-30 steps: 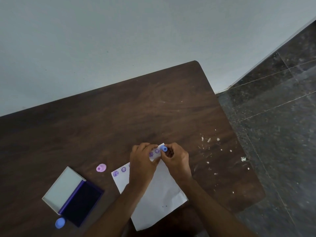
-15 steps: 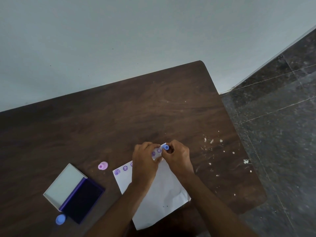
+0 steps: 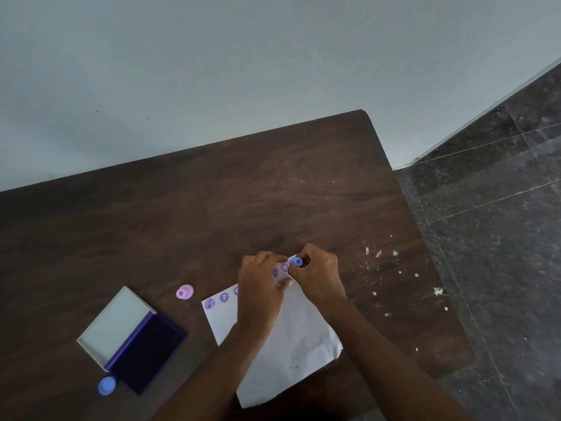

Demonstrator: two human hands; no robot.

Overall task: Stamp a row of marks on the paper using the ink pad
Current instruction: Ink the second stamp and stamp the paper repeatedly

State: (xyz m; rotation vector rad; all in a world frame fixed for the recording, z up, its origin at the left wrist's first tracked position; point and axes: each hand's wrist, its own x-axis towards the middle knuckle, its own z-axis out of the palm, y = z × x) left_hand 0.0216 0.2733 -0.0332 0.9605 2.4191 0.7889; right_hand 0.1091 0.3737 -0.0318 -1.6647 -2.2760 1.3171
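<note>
I see the right hand (image 3: pixel 318 275) pinching a small blue stamp (image 3: pixel 297 261) on the far corner of the paper (image 3: pixel 291 335). The left hand (image 3: pixel 261 287) rests on the paper just beside it, fingers curled and pressing the sheet down. A row of purple marks (image 3: pixel 224 297) runs out from under the left hand. To the left of both hands the ink pad (image 3: pixel 145 354) lies open on the table (image 3: pixel 212 208), with a pink stamp (image 3: pixel 184 292) and another blue stamp (image 3: pixel 107 385) near it.

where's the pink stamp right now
In the head view the pink stamp stands on the table, left of the paper, beyond the open ink pad.
</note>
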